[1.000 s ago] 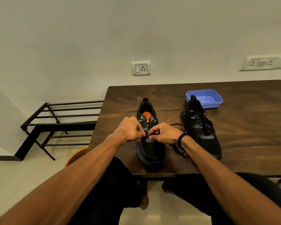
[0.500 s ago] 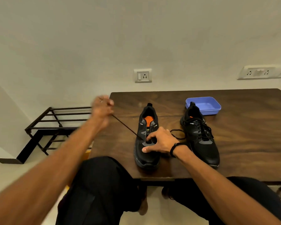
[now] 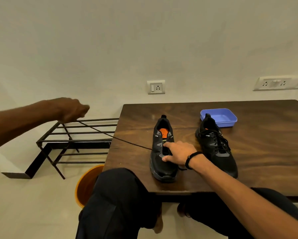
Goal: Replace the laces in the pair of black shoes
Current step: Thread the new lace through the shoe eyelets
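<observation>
Two black shoes stand on the wooden table [image 3: 265, 152], toes toward me. The left shoe [image 3: 162, 168] shows an orange insole and has a black lace [image 3: 120, 139] running out of its left side. My left hand [image 3: 72, 110] is out past the table's left edge, blurred, shut on the far end of that lace, which is stretched taut. My right hand [image 3: 177, 153] rests on the left shoe's upper, thumb and fingers spread around the eyelet area, pressing it down. The right shoe [image 3: 215, 145] is laced and stands apart to the right.
A blue plastic tray [image 3: 231, 120] sits behind the right shoe. A black metal rack [image 3: 72, 140] stands on the floor to the left. An orange bucket [image 3: 86, 185] is beside my knee under the table's corner. Wall sockets are behind the table.
My left hand has swung further left and away from the shoe, drawing the lace out long and taut. My right hand stays pressed on the left shoe.
</observation>
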Motion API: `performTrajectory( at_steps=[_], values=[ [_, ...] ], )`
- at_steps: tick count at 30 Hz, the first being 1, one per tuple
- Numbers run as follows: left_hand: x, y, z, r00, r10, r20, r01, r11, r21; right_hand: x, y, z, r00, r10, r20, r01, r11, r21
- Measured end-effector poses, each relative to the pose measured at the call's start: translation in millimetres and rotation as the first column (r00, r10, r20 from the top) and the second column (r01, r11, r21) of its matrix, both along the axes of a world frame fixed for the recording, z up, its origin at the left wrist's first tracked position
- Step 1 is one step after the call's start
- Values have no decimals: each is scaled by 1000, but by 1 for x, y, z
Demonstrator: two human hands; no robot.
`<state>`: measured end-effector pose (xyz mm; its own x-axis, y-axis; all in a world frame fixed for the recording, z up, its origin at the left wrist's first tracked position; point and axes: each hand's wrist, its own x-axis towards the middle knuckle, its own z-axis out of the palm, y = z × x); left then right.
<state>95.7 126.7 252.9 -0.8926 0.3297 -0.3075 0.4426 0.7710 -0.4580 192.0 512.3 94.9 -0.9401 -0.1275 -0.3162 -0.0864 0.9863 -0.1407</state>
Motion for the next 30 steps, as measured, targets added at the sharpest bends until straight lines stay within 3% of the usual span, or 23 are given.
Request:
performTrajectory(
  at_steps=[2, 4, 6, 8, 10, 13, 16, 17, 19, 21, 22, 23, 24, 26, 27, 28, 30],
  values=[
    [0, 15, 15, 998, 35, -55, -17, 954, 299, 2, 2, 27, 999, 26, 29, -27, 998, 53],
    [5, 32, 43, 989, 66, -131, 29, 788, 615, 2, 8, 69, 999, -5, 42, 5, 1000, 16],
    [9, 61, 67, 988, 109, -109, 36, 525, 851, -2, 19, 114, 995, -47, 86, 58, 989, -138],
    [16, 90, 95, 991, 121, -56, 33, 182, 983, 2, 28, 174, 991, -111, 78, 132, 927, -351],
    [22, 116, 122, 990, 133, -50, 61, -80, 995, 4, 35, 229, 971, -224, 80, 223, 741, -633],
    [28, 154, 155, 981, 164, -101, 144, -276, 950, 8, 39, 300, 952, -233, 197, 250, 228, -941],
    [35, 182, 174, 977, 174, -120, 173, -329, 928, 17, 34, 352, 957, -187, 220, 181, -208, -961],
    [35, 188, 178, 978, 171, -122, 172, -318, 932, 19, 31, 366, 962, -175, 210, 149, -305, -940],
    [40, 198, 182, 976, 187, -116, 169, -300, 939, 25, 22, 388, 973, -188, 133, 46, -409, -911],
    [45, 203, 187, 972, 206, -117, 176, -300, 938, 33, 15, 406, 968, -251, 3, -95, -380, -920],
    [47, 204, 189, 971, 212, -115, 175, -291, 940, 35, 11, 412, 951, -299, -75, -165, -288, -943],
    [49, 204, 192, 969, 214, -124, 182, -283, 942, 38, 8, 417, 911, -368, -186, -245, -121, -962],
    [50, 203, 193, 966, 219, -137, 195, -272, 942, 38, 4, 417, 835, -449, -317, -299, 113, -948],
    [56, 202, 201, 946, 238, -221, 281, -260, 924, 32, 0, 412, 628, -519, -580, -292, 534, -794],
    [61, 202, 205, 931, 241, -275, 335, -258, 906, 27, -2, 407, 563, -512, -649, -258, 637, -726],
    [66, 202, 209, 912, 238, -334, 390, -249, 886, 24, -5, 400, 559, -498, -663, -239, 669, -704],
    [73, 203, 209, 884, 218, -412, 455, -209, 866, 23, -12, 381, 702, -442, -558, -255, 577, -776]
  ],
)
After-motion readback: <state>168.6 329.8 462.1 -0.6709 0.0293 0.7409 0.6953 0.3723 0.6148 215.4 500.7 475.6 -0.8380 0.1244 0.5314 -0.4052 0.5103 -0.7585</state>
